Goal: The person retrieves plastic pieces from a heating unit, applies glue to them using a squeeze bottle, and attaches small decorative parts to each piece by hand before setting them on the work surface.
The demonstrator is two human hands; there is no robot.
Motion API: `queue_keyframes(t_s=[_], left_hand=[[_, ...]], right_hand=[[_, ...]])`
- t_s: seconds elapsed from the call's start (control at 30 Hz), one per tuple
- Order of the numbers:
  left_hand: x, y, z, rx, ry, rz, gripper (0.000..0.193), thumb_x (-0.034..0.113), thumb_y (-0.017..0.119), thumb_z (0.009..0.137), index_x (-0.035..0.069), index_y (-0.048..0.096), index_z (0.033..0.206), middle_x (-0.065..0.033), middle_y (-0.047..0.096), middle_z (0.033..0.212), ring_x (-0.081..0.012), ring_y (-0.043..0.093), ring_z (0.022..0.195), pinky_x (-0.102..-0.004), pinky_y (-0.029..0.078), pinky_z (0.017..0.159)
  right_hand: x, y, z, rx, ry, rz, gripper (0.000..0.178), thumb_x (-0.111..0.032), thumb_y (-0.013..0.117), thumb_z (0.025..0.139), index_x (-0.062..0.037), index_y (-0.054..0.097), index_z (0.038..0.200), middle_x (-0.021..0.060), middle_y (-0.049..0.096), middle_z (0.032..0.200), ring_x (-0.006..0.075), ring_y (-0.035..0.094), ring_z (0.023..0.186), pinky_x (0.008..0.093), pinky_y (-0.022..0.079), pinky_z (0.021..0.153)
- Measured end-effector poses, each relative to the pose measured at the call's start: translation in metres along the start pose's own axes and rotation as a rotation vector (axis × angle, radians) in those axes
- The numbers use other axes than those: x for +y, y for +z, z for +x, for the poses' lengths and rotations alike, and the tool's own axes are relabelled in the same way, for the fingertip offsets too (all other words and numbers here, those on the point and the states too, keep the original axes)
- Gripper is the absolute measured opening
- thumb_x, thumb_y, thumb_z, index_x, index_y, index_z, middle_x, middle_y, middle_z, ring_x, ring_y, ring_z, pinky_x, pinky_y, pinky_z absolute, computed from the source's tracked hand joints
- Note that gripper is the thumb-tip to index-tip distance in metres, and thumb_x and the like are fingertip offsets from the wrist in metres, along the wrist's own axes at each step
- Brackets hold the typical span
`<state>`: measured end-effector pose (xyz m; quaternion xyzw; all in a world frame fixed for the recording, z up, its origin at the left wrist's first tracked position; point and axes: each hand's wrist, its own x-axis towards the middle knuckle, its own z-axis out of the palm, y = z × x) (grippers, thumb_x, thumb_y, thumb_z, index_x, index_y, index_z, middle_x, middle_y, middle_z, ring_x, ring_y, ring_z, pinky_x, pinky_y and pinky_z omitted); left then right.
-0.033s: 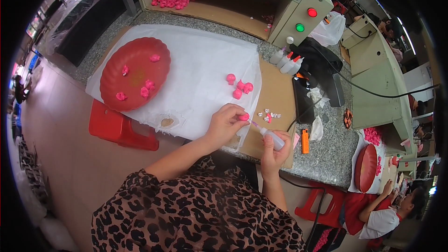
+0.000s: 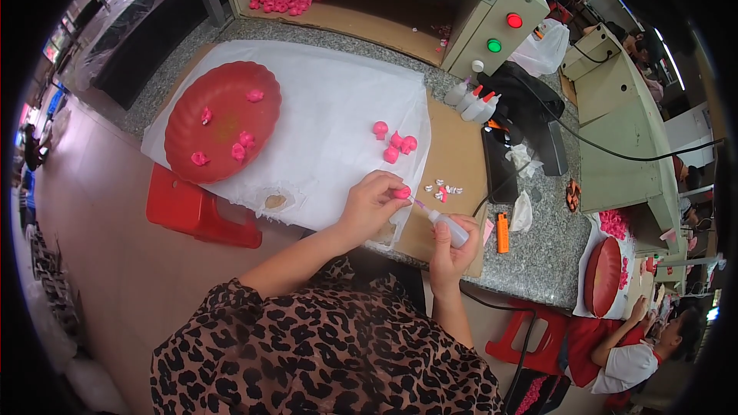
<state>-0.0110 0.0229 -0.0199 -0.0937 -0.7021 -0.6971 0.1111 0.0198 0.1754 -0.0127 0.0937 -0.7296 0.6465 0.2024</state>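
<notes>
Between the thumb and fingers of my left hand [image 2: 373, 204] is a small pink moulded piece [image 2: 402, 193]. My right hand [image 2: 452, 250] grips a small white squeeze bottle [image 2: 450, 229] whose thin nozzle points up-left at the piece. Whether the tip touches it I cannot tell. Several pink pieces [image 2: 396, 141] lie just beyond on the white paper sheet [image 2: 330, 107]. Small white parts [image 2: 440, 187], with a bit of pink among them, are scattered on the cardboard [image 2: 453, 146]. At the left stands a round red scalloped tray [image 2: 223, 84] holding several pink pieces.
White bottles [image 2: 480, 106], two red-capped, stand at the back right by a black case [image 2: 500, 165]. An orange lighter [image 2: 503, 232] lies right of my right hand. A machine [image 2: 484, 23] with pink pieces inside borders the back. A co-worker [image 2: 626, 357] sits far right.
</notes>
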Motion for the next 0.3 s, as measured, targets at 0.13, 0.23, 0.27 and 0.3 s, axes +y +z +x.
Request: queue_keyframes(t_s=[0.13, 0.23, 0.27, 0.3], left_hand=[[-0.002, -0.001, 0.0, -0.005, 0.007, -0.02, 0.016, -0.006, 0.058, 0.07, -0.003, 0.052, 0.085, -0.0094, 0.05, 0.092, -0.0152, 0.057, 0.078, -0.0242, 0.052, 0.066], [0.001, -0.007, 0.002, -0.086, -0.061, 0.053, 0.017, -0.004, 0.057, 0.073, -0.001, 0.054, 0.089, -0.009, 0.051, 0.094, -0.0161, 0.056, 0.08, -0.0254, 0.051, 0.066], [0.004, -0.01, 0.004, -0.167, -0.125, 0.054, 0.02, 0.001, 0.054, 0.076, 0.002, 0.053, 0.096, -0.0092, 0.051, 0.096, -0.0172, 0.055, 0.084, -0.0272, 0.048, 0.072], [0.007, -0.013, 0.006, -0.246, -0.19, 0.055, 0.024, 0.005, 0.052, 0.08, 0.004, 0.053, 0.104, -0.0093, 0.051, 0.097, -0.0183, 0.054, 0.089, -0.0289, 0.046, 0.078]], right_hand=[[0.0, 0.0, 0.001, 0.012, 0.013, 0.007, 0.015, -0.007, 0.053, 0.08, -0.0005, 0.042, 0.089, 0.0094, 0.047, 0.087, 0.012, 0.05, 0.067, 0.0222, 0.042, 0.061], [-0.011, -0.003, 0.003, 0.02, 0.241, 0.281, 0.019, -0.008, 0.054, 0.08, -0.0007, 0.041, 0.092, 0.0099, 0.045, 0.09, 0.0131, 0.048, 0.077, 0.0224, 0.042, 0.065], [-0.011, -0.006, 0.005, 0.017, 0.248, 0.316, 0.018, -0.01, 0.053, 0.081, -0.001, 0.041, 0.093, 0.0104, 0.045, 0.09, 0.0136, 0.049, 0.078, 0.0228, 0.042, 0.066], [-0.01, -0.01, 0.007, 0.012, 0.254, 0.353, 0.018, -0.011, 0.052, 0.082, -0.0014, 0.042, 0.093, 0.0108, 0.046, 0.091, 0.0141, 0.049, 0.078, 0.0233, 0.042, 0.066]])
